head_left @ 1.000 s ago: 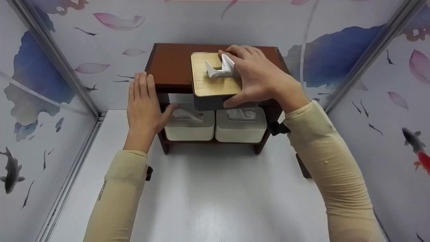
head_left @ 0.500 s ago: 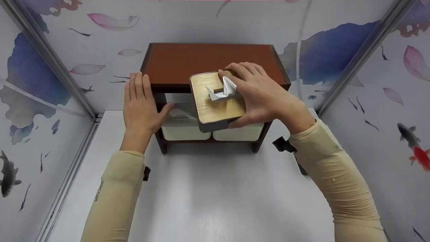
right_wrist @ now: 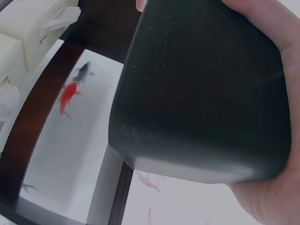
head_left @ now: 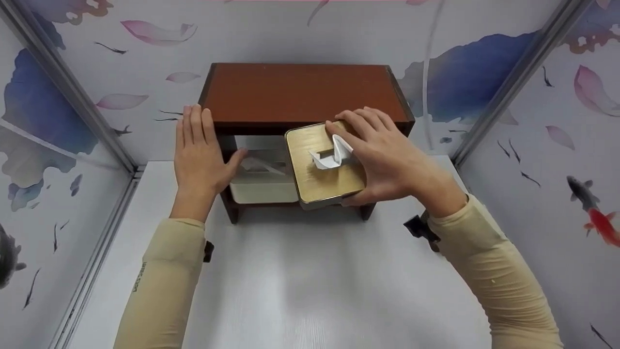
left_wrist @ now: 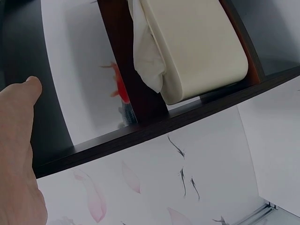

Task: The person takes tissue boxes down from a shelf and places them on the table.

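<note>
Clasping the wood-lidded tissue box (head_left: 307,183) from its 3 o'clock side, the right grip (head_left: 390,162) is curled around it, fingers over the 1 o'clock edge, thumb down at 5; that wide hold presumably keeps the box secure and leaves the white tissue (head_left: 342,148) uncrushed in its slot! And where's the box? Up off the counter (head_left: 300,271), in front of the brown wooden shelf (head_left: 300,92), whose top lies at the box's 12 o'clock; the right wrist view catches the dark base (right_wrist: 201,103) from beneath, pale scuffs and all

Over at 9 o'clock, look at the left grip (head_left: 201,157): fingers straight, grasping nothing, laid along the shelf's side, likely to steady it against a knock. Two cream tissue boxes (right_wrist: 28,23) sit in the shelf, side by side, perhaps to save room; one peeks out between grip and box in the head view

Any branding? Nothing readable on the boxes, folks! Down at 7 o'clock, though, the left sleeve (head_left: 164,286) carries dark lettering (head_left: 139,277) running lengthwise, too small to spell out from here
</note>
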{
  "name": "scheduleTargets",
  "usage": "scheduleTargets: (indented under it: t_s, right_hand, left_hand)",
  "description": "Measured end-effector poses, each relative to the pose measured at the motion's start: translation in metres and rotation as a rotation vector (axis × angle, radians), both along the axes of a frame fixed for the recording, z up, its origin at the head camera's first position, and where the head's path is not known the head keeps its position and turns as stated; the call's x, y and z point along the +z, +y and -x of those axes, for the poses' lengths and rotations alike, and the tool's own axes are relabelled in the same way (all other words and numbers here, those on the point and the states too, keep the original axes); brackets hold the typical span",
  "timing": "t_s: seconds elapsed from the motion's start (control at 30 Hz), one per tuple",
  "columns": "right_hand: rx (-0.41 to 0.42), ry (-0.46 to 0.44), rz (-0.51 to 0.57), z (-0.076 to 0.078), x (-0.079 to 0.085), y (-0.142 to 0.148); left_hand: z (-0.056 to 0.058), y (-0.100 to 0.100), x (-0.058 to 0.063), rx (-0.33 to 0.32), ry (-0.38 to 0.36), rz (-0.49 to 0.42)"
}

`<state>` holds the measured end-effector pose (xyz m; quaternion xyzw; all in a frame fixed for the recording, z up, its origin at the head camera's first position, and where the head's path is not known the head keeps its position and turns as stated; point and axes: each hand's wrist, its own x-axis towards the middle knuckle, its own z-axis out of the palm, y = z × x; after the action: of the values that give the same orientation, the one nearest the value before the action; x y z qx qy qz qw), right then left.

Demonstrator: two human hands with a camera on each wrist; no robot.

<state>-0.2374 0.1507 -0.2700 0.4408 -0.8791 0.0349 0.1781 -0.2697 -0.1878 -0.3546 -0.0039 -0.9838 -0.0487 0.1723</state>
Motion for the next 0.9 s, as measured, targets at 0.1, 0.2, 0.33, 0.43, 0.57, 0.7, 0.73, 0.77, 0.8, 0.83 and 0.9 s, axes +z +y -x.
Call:
scheduleTargets:
  t_s: [0.1,0.2,0.33,0.43,0.57,0.7,0.73,0.77,0.8,0.83,0.9]
  right_hand:
    - [-0.009,0.006,-0.01,-0.004,-0.003,0.004]
    - [-0.007,0.014,-0.016,-0.009,-0.008,0.007]
    - [0.005,0.025,-0.021,-0.013,-0.018,0.008]
    - [0.005,0.02,-0.03,-0.015,-0.026,0.008]
    - [0.002,-0.001,-0.053,-0.015,-0.037,0.008]
    - [0.001,-0.018,-0.09,-0.015,-0.049,0.006]
    - [-0.001,-0.022,-0.098,-0.014,-0.052,0.006]
    - [-0.001,-0.026,-0.103,-0.014,-0.056,0.006]
    - [-0.001,-0.029,-0.108,-0.013,-0.059,0.006]
    - [-0.003,-0.033,-0.113,-0.013,-0.062,0.006]
    - [-0.006,-0.041,-0.124,-0.012,-0.07,0.007]
  left_hand:
    - [0.0,-0.001,0.0,-0.001,-0.003,0.005]
    - [0.0,-0.001,0.0,-0.001,-0.003,0.006]
    - [0.0,-0.001,0.0,-0.007,0.005,-0.003]
    - [0.0,-0.001,-0.001,-0.013,0.013,-0.006]
    - [0.0,-0.002,-0.002,-0.017,0.022,-0.007]
    - [0.0,-0.002,-0.002,-0.015,0.016,-0.002]
    - [0.0,-0.002,-0.002,-0.014,0.015,-0.001]
    - [0.0,-0.002,-0.002,-0.013,0.013,0.0]
    - [0.0,-0.002,-0.001,-0.013,0.013,0.001]
    - [0.0,-0.002,-0.001,-0.013,0.013,0.0]
    - [0.0,-0.002,-0.002,-0.016,0.016,-0.001]
